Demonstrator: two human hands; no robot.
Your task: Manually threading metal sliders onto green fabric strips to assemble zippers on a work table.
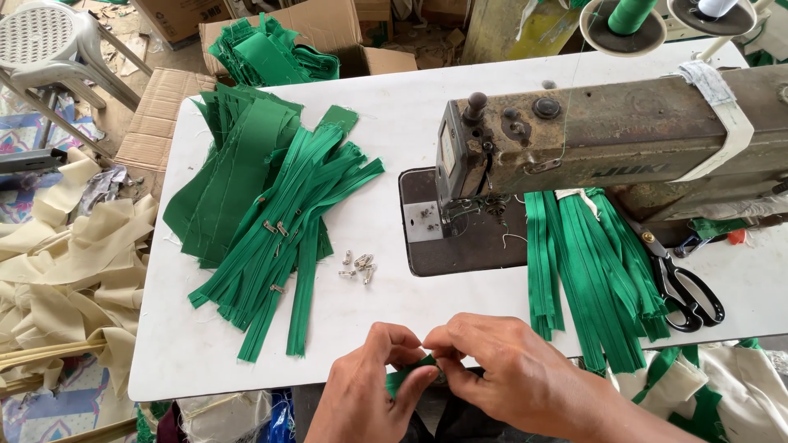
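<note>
both hands meet at the near edge of the white table (460, 98). left hand (373, 381) has its fingers pinched together on the end of a green zipper strip (408, 376), thumb on top; right hand (505, 373) has its fingertips closed on the same strip right beside the left thumb, the two hands touching. the strip sits between them just over the table's near edge, mostly hidden by fingers; a small metal bit shows under the right fingertips, can't tell what it is.

just beyond the hands, a small cluster of loose metal zipper sliders (359, 267) on the table. left of that, a fanned pile of green zippers (287, 230), some with sliders on, overlapping a stack of wider green fabric strips (234, 164). right of the hands, another bundle of green zippers (595, 279) hangs over the near edge, running under the arm of an old sewing machine (607, 139). black-handled scissors (681, 283) lie just right of that bundle. green thread spool (630, 15) on top at the back. cardboard boxes (328, 25) and more green pieces behind the table, cream fabric (74, 262) heaped on the floor at left, white plastic stool (45, 41) far left.
</note>
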